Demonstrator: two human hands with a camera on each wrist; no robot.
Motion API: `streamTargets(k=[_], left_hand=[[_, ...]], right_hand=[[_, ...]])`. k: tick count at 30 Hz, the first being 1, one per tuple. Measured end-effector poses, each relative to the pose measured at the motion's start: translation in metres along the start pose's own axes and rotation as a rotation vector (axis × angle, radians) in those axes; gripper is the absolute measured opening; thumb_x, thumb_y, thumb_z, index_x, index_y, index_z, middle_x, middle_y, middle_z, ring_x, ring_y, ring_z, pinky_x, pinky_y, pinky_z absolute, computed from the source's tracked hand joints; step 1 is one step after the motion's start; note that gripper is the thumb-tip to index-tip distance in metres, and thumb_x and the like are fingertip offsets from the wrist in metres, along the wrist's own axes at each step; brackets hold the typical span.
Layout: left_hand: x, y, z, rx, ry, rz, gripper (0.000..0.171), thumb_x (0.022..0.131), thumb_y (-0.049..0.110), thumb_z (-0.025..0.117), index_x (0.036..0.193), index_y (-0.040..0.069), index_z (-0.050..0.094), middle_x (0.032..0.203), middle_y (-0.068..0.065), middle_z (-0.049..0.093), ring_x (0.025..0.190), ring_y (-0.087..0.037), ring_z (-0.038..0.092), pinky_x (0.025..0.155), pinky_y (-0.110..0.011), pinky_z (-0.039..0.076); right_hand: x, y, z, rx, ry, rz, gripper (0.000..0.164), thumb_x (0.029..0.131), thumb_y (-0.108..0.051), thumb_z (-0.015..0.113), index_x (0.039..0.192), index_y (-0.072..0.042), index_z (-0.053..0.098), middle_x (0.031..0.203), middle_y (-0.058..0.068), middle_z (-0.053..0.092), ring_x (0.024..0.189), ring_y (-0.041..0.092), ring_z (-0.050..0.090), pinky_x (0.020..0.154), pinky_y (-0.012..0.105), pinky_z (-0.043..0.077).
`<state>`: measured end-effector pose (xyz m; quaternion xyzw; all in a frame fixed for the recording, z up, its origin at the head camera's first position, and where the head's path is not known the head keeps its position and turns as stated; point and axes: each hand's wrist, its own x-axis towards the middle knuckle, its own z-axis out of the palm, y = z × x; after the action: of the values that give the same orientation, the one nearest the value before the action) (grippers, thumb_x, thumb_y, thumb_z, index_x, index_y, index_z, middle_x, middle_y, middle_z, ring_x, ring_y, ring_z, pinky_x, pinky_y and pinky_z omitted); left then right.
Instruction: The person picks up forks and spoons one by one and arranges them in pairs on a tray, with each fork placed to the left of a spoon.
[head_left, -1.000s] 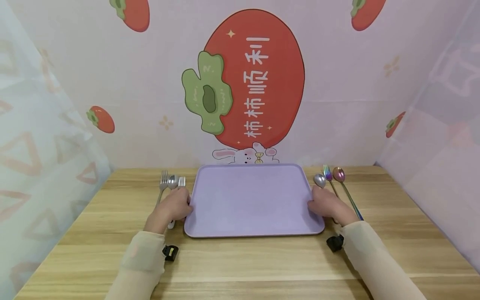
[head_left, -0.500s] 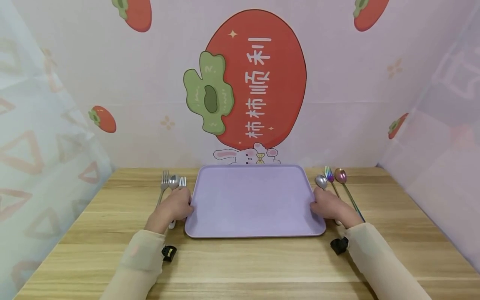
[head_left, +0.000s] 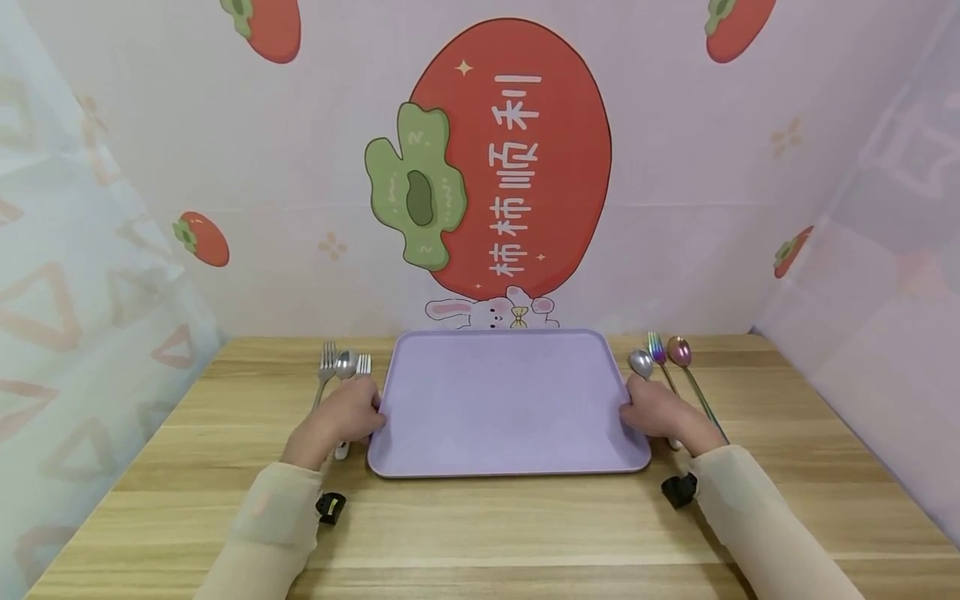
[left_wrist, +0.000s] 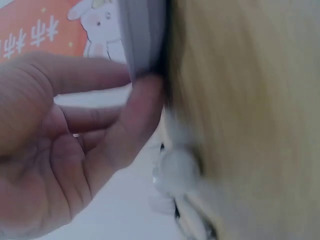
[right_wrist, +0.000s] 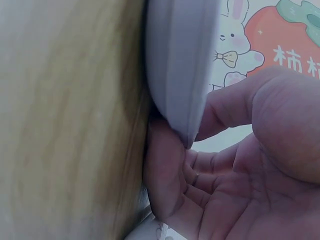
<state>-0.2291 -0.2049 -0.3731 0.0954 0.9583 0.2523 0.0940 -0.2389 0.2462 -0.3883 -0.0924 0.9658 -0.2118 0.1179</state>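
A lilac rectangular tray point(head_left: 510, 400) lies at the middle of the wooden table in the head view. My left hand point(head_left: 347, 417) pinches its left edge, and my right hand point(head_left: 656, 408) pinches its right edge. In the left wrist view, the thumb of the left hand point(left_wrist: 60, 140) is on the upper side of the tray's rim point(left_wrist: 144, 35), with a fingertip at its underside. The right wrist view shows the right hand point(right_wrist: 225, 170) holding the opposite rim point(right_wrist: 180, 60) the same way. The fingers beneath the tray are hidden in the head view.
Left of the tray lie a silver fork point(head_left: 327, 360), a silver spoon point(head_left: 346, 364) and a smaller fork point(head_left: 363, 364), partly under the left hand. On the right are a silver spoon point(head_left: 641, 362), a rainbow fork point(head_left: 657, 347) and a rose-gold spoon point(head_left: 680, 351). A printed cloth point(head_left: 675, 167) hangs behind.
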Motion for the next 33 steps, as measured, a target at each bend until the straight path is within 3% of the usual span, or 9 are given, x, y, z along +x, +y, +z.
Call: streamTargets(k=[4,8,11,20,29,33], left_hand=[[-0.006,-0.005,-0.014,-0.022,-0.006,0.006,0.012,0.089,0.004,0.064,0.087,-0.007,0.061,0.076,-0.013,0.065,0.059,-0.019,0.064,0.056,-0.034,0.055],[-0.011,-0.015,-0.032,0.005,0.018,0.031,0.030,0.090,0.011,0.066,0.107,-0.014,0.062,0.097,-0.023,0.067,0.075,-0.024,0.066,0.068,-0.040,0.057],[-0.015,-0.025,-0.044,0.022,0.030,0.022,0.036,0.092,0.013,0.067,0.112,-0.015,0.061,0.105,-0.028,0.066,0.086,-0.031,0.066,0.074,-0.047,0.057],[-0.024,-0.054,-0.062,0.112,0.082,-0.085,0.044,0.092,0.019,0.066,0.117,-0.016,0.060,0.117,-0.033,0.063,0.104,-0.049,0.063,0.082,-0.059,0.053],[-0.026,-0.067,-0.065,0.113,0.062,-0.171,0.048,0.090,0.023,0.067,0.117,-0.016,0.058,0.116,-0.035,0.061,0.101,-0.048,0.061,0.079,-0.059,0.052],[-0.026,-0.070,-0.064,0.092,0.036,-0.177,0.045,0.089,0.022,0.067,0.111,-0.016,0.060,0.106,-0.030,0.063,0.090,-0.039,0.062,0.073,-0.050,0.053]], right_hand=[[0.000,0.001,-0.001,0.012,-0.002,0.001,0.024,0.090,-0.006,0.054,0.107,0.012,0.051,0.088,0.016,0.058,0.074,0.025,0.057,0.060,0.035,0.050],[0.000,0.000,-0.002,0.026,-0.005,0.004,0.026,0.090,-0.006,0.053,0.108,0.013,0.051,0.088,0.017,0.058,0.073,0.025,0.057,0.059,0.034,0.049],[0.000,0.000,-0.002,0.026,0.000,0.006,0.026,0.091,-0.005,0.053,0.108,0.013,0.051,0.088,0.017,0.058,0.073,0.025,0.057,0.059,0.034,0.049],[-0.001,0.000,0.000,0.021,0.007,0.006,0.024,0.090,-0.005,0.053,0.106,0.012,0.051,0.088,0.017,0.058,0.073,0.025,0.057,0.060,0.034,0.050],[0.000,-0.001,0.000,0.018,0.008,0.015,0.025,0.090,-0.005,0.053,0.108,0.013,0.051,0.087,0.017,0.057,0.072,0.025,0.056,0.059,0.034,0.049],[-0.001,-0.001,0.000,0.018,0.012,0.012,0.024,0.089,-0.005,0.053,0.106,0.013,0.051,0.086,0.016,0.057,0.071,0.024,0.056,0.058,0.034,0.049]])
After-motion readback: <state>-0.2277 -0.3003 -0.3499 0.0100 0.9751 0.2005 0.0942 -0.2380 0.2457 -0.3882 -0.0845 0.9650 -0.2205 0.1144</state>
